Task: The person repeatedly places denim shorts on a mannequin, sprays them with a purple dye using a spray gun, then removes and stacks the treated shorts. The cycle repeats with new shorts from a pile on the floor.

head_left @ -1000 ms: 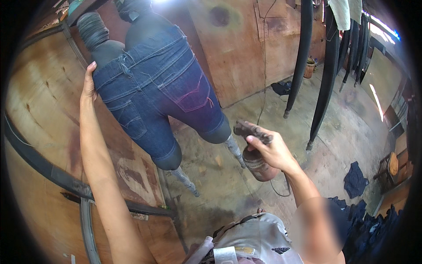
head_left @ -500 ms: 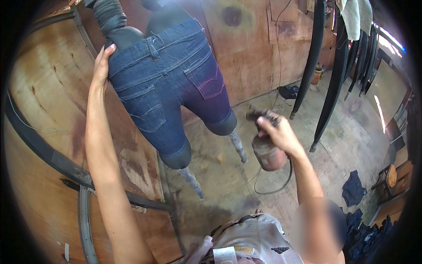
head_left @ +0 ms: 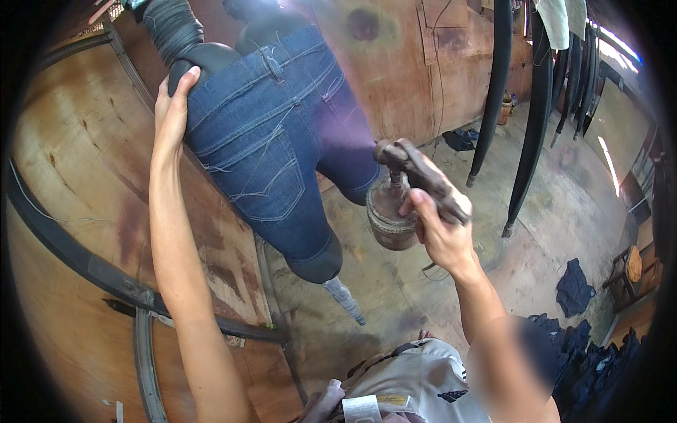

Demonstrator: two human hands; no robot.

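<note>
Blue denim shorts [head_left: 264,134] are stretched over a dark lower-body form [head_left: 204,60], back pockets facing me. My left hand [head_left: 173,106] grips the form at the waistband's left edge, thumb on top and fingers behind it. In my right hand [head_left: 441,225] is a stained spray gun [head_left: 416,169] with a cup [head_left: 391,211] below it. The nozzle points left at the shorts, and a purple mist spreads over the right leg and pocket. My fingers wrap the gun's handle; the trigger is mostly hidden.
Long black tubes [head_left: 532,134] hang at the right. Dark garments lie on the floor [head_left: 575,287] and in a pile [head_left: 592,363] at lower right, near a small wooden stool [head_left: 624,278]. Wooden panels [head_left: 77,141] with a curved dark rail [head_left: 77,257] stand at left.
The shorts and form have turned, bringing the left pocket closer to me. My right hand has moved the spray gun left and up toward the right leg, and mist now shows at the nozzle.
</note>
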